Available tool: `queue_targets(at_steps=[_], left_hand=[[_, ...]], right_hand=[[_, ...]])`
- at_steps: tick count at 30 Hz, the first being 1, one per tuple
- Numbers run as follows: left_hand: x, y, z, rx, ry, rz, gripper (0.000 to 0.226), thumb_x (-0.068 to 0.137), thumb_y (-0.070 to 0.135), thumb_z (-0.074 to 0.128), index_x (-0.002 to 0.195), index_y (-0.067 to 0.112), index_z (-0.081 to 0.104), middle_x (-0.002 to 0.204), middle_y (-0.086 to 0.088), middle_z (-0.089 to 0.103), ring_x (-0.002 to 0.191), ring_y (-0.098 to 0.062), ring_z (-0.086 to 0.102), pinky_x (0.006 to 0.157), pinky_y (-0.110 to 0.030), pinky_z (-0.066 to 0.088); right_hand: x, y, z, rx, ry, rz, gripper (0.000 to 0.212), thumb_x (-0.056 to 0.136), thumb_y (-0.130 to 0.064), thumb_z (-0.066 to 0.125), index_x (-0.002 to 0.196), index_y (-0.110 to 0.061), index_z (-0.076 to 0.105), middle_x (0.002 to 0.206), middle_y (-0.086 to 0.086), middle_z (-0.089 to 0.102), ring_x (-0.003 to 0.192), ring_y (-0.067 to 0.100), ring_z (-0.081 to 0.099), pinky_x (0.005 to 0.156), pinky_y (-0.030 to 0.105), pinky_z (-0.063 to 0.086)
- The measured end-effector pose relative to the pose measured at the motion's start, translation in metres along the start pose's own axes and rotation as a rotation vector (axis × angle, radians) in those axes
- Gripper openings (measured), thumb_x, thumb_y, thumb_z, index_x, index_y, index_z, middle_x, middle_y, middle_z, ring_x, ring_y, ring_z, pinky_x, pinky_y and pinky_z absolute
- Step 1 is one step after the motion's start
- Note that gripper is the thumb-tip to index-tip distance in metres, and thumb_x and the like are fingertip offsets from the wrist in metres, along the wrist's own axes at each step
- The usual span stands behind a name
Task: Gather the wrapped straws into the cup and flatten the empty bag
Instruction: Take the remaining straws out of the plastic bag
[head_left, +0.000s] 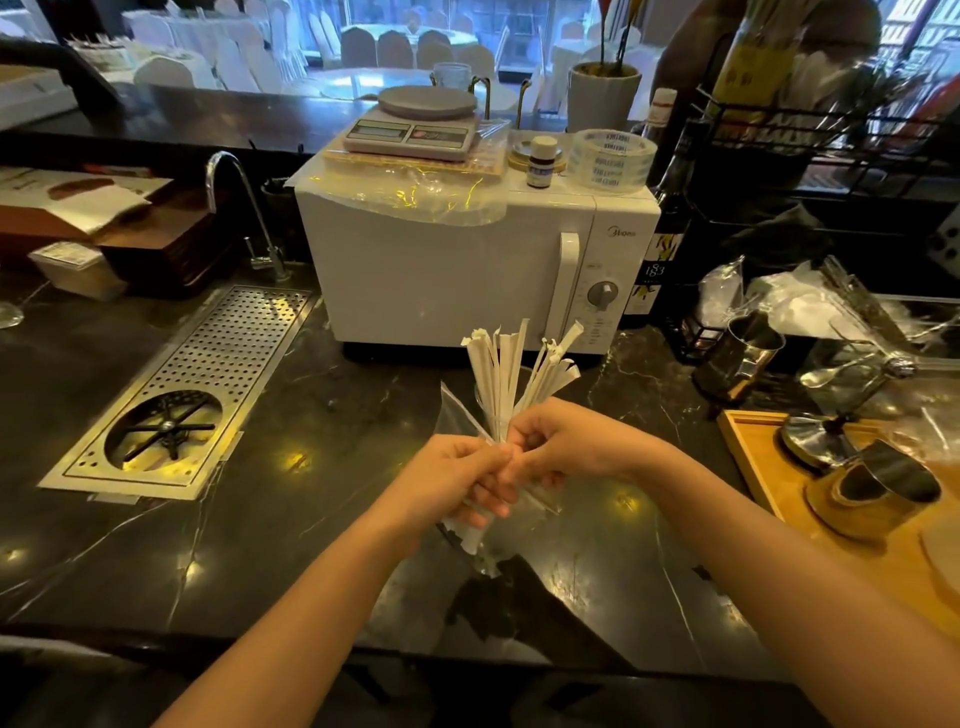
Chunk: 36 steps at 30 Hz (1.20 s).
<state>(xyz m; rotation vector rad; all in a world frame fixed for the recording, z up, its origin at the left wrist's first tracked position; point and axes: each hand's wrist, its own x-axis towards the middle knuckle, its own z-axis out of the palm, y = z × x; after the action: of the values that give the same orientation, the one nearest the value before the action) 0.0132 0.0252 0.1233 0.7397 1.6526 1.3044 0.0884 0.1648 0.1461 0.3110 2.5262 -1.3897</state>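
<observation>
A bundle of several white paper-wrapped straws (511, 369) stands upright above the dark counter, its tops fanning out in front of the microwave. A clear plastic bag (460, 415) wraps the lower part of the bundle. My left hand (457, 480) grips the bag and the straws low down. Touching it just above, my right hand (558, 441) is closed around the bundle's middle. The straws' bottom ends (470, 540) poke out under my left hand. A clear glass cup (491, 564) seems to stand below my hands, mostly hidden.
A white microwave (467, 270) with a scale, tape roll and small bottle on top stands behind. A steel drip tray with rinser (182, 400) lies to the left by a tap. To the right are a wooden tray (753, 467) with metal cups, a steel jug (737, 358) and crumpled plastic.
</observation>
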Motion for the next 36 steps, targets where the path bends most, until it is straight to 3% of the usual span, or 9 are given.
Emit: queue_targets(at_steps=[6,17,25,30,34,36], left_hand=[[0.000,-0.002,0.000,-0.017,-0.019,0.017,0.024,0.089,0.024,0.049,0.072,0.014,0.063,0.060,0.004,0.066,0.052,-0.005,0.062,0.046,-0.014,0.047],[-0.002,-0.007,-0.001,-0.033,-0.021,0.048,0.028,0.093,0.012,0.039,0.071,0.010,0.055,0.060,-0.002,0.059,0.047,-0.006,0.056,0.048,-0.016,0.046],[-0.003,-0.009,-0.001,-0.044,0.071,0.100,0.035,0.090,0.007,0.035,0.059,0.011,0.050,0.052,0.001,0.057,0.045,-0.007,0.053,0.047,-0.016,0.046],[-0.001,-0.012,0.002,-0.004,0.125,0.161,0.040,0.094,0.019,0.035,0.058,0.014,0.049,0.041,0.007,0.048,0.038,-0.004,0.042,0.042,-0.015,0.036],[0.000,-0.014,0.003,-0.080,0.176,0.192,0.037,0.094,0.019,0.036,0.060,0.014,0.049,0.045,0.007,0.046,0.039,-0.002,0.040,0.043,-0.013,0.037],[0.001,-0.015,0.006,-0.120,0.234,0.199,0.036,0.094,0.019,0.036,0.061,0.014,0.049,0.045,0.007,0.045,0.040,-0.002,0.040,0.043,-0.012,0.037]], right_hand=[[-0.001,0.006,0.004,0.129,0.012,0.011,0.020,0.081,-0.010,0.064,0.065,-0.018,0.055,0.053,-0.009,0.057,0.044,-0.001,0.055,0.049,0.011,0.044],[0.000,0.012,0.012,0.368,-0.045,0.030,0.026,0.090,-0.009,0.051,0.066,-0.017,0.050,0.055,-0.006,0.054,0.045,0.001,0.051,0.047,0.014,0.044],[0.001,0.004,0.018,0.180,-0.005,0.009,0.029,0.094,-0.016,0.043,0.067,-0.013,0.053,0.063,0.003,0.048,0.056,0.012,0.044,0.055,0.021,0.038],[0.004,0.005,0.023,0.201,0.032,-0.060,0.029,0.094,-0.013,0.041,0.086,0.005,0.063,0.076,0.016,0.055,0.052,0.011,0.043,0.050,0.018,0.037],[0.008,0.009,0.029,0.375,0.087,-0.100,0.031,0.093,-0.009,0.041,0.069,-0.009,0.060,0.057,-0.004,0.063,0.045,0.006,0.043,0.043,0.012,0.035],[0.012,0.012,0.034,0.510,0.115,-0.107,0.034,0.092,-0.007,0.040,0.064,-0.013,0.060,0.050,-0.006,0.063,0.039,0.003,0.043,0.040,0.011,0.034]])
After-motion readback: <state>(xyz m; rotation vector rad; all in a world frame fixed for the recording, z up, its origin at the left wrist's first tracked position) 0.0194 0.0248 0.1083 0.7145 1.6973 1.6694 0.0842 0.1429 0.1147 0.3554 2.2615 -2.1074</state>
